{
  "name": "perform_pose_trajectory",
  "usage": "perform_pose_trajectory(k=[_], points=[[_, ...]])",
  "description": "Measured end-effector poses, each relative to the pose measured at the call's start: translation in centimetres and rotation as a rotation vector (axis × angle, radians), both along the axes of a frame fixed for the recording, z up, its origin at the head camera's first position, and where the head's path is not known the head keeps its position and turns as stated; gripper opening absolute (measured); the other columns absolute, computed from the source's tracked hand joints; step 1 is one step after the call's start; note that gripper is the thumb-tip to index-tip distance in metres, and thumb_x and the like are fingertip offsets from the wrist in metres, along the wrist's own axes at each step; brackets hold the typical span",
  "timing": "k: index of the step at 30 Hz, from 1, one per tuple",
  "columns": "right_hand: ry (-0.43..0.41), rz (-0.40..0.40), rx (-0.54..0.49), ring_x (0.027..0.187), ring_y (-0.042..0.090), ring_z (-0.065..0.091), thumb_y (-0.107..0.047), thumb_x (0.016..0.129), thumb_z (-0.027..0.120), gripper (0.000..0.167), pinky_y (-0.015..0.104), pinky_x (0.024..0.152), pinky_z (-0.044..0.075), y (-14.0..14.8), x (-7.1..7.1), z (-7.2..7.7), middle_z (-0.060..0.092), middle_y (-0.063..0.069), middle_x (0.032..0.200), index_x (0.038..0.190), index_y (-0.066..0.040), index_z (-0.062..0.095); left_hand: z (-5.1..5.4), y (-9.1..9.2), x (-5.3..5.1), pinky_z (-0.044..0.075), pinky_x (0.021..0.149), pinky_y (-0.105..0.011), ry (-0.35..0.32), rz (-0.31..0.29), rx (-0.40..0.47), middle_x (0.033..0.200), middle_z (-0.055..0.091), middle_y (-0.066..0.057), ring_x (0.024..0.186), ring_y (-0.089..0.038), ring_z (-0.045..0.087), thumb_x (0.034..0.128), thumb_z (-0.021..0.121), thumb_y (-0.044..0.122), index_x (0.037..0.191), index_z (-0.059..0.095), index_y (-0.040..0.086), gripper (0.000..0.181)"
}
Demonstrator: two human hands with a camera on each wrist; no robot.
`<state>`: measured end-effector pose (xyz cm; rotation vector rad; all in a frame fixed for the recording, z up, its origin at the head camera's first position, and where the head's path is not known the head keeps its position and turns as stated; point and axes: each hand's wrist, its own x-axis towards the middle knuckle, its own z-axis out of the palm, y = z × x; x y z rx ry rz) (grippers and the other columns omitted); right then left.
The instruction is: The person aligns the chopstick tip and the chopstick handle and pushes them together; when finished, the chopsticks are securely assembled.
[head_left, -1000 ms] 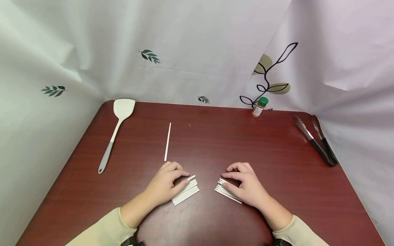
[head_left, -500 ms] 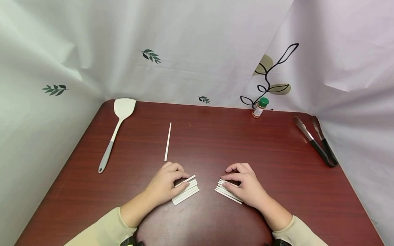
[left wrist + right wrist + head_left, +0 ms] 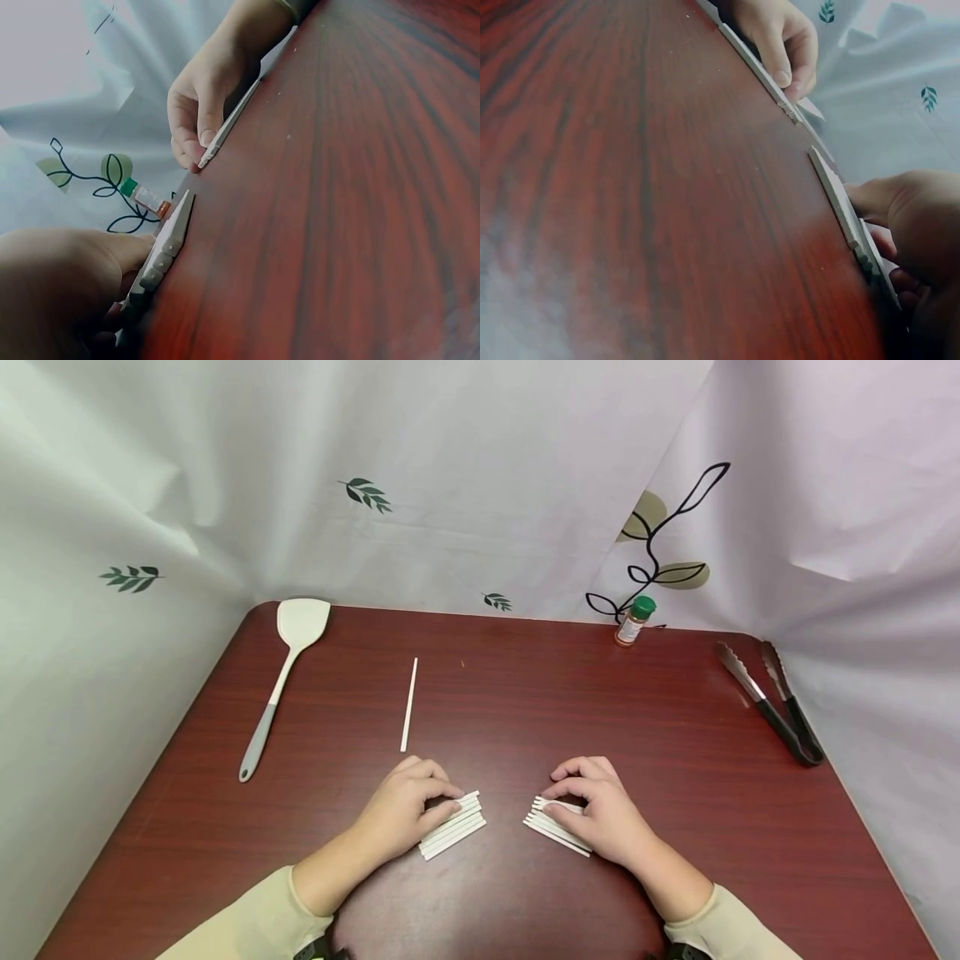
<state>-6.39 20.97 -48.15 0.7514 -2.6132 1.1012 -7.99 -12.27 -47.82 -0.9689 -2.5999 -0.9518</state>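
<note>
Several slim white chopsticks (image 3: pixel 454 837) lie side by side on the dark red table under my left hand (image 3: pixel 401 810). The thumb rests on top of them and the bent fingers close on the far side, so the hand grips the row. Opposite, my right hand (image 3: pixel 600 810) holds a second row of white chopsticks (image 3: pixel 551 832), thumb over them and fingers bent along the far edge. A gap separates the two rows. In the left wrist view the rounded ends of the left chopsticks (image 3: pixel 163 259) show, while the palm hides the rest.
A single white chopstick (image 3: pixel 408 706) lies beyond the left hand. Farther left is a white spatula (image 3: pixel 288 664) with a grey handle. A green-capped spice bottle (image 3: pixel 628 631) stands at the back edge. Metal tongs (image 3: pixel 776 710) lie far right. Patterned curtains (image 3: pixel 480 485) surround the table.
The farthest chopstick in the left row has been drawn in against the others. The right fingers shift only slightly; the lone chopstick has not moved.
</note>
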Motion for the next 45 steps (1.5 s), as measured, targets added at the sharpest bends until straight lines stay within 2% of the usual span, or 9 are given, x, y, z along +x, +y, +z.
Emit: perform_pose_trajectory(k=[7, 20, 28, 33, 38, 45], points=[[-0.015, -0.007, -0.004, 0.106, 0.015, 0.052, -0.012, 0.081, 0.092, 0.024, 0.031, 0.092, 0.039, 0.0, 0.0, 0.0, 0.067, -0.012, 0.106, 0.093, -0.029, 0.081, 0.3, 0.2, 0.2, 0.048, 0.080, -0.031, -0.031, 0.024, -0.018, 0.092, 0.067, 0.015, 0.087, -0.007, 0.055, 0.0855, 0.090, 0.020, 0.097, 0.085, 0.023, 0.012], [-0.022, 0.006, -0.030, 0.101, 0.014, 0.052, -0.013, 0.082, 0.091, 0.021, 0.031, 0.091, 0.038, 0.0, 0.0, 0.1, 0.067, -0.015, 0.101, 0.092, -0.027, 0.078, 0.1, 0.4, 0.3, 0.049, 0.080, -0.035, -0.020, 0.042, -0.019, 0.091, 0.070, 0.013, 0.086, -0.010, 0.058, 0.0847, 0.089, 0.018, 0.091, 0.081, 0.020, 0.011], [-0.020, 0.006, -0.027, 0.101, 0.014, 0.052, -0.015, 0.083, 0.090, 0.019, 0.031, 0.091, 0.038, 0.0, -0.1, 0.0, 0.067, -0.016, 0.100, 0.091, -0.026, 0.078, 0.5, 0.6, 0.4, 0.047, 0.078, -0.035, -0.025, 0.050, -0.052, 0.087, 0.066, 0.012, 0.083, -0.010, 0.054, 0.0850, 0.087, 0.019, 0.089, 0.078, 0.020, 0.009], [-0.018, 0.014, -0.027, 0.101, 0.013, 0.052, -0.014, 0.084, 0.090, 0.018, 0.032, 0.091, 0.036, -0.1, -0.3, 0.2, 0.067, -0.015, 0.099, 0.091, -0.026, 0.078, 1.4, 0.7, 0.3, 0.045, 0.076, -0.033, -0.070, 0.051, -0.103, 0.080, 0.059, 0.013, 0.080, -0.007, 0.048, 0.0852, 0.087, 0.022, 0.084, 0.073, 0.023, 0.013], [-0.031, 0.017, -0.026, 0.102, 0.012, 0.053, -0.015, 0.085, 0.089, 0.018, 0.034, 0.094, 0.036, -0.2, -0.2, 0.3, 0.068, -0.015, 0.099, 0.091, -0.026, 0.077, 2.1, 0.8, 0.4, 0.045, 0.078, -0.035, -0.124, 0.058, -0.174, 0.081, 0.058, 0.014, 0.079, -0.006, 0.049, 0.0865, 0.087, 0.025, 0.082, 0.070, 0.024, 0.017], [-0.029, -0.004, -0.026, 0.101, 0.012, 0.054, -0.015, 0.089, 0.086, 0.014, 0.034, 0.092, 0.038, 0.0, -0.2, 0.0, 0.068, -0.017, 0.099, 0.093, -0.023, 0.077, 1.9, 1.0, 0.6, 0.044, 0.078, -0.035, -0.167, 0.079, -0.187, 0.082, 0.056, 0.014, 0.080, -0.008, 0.048, 0.0878, 0.085, 0.028, 0.082, 0.068, 0.025, 0.019]])
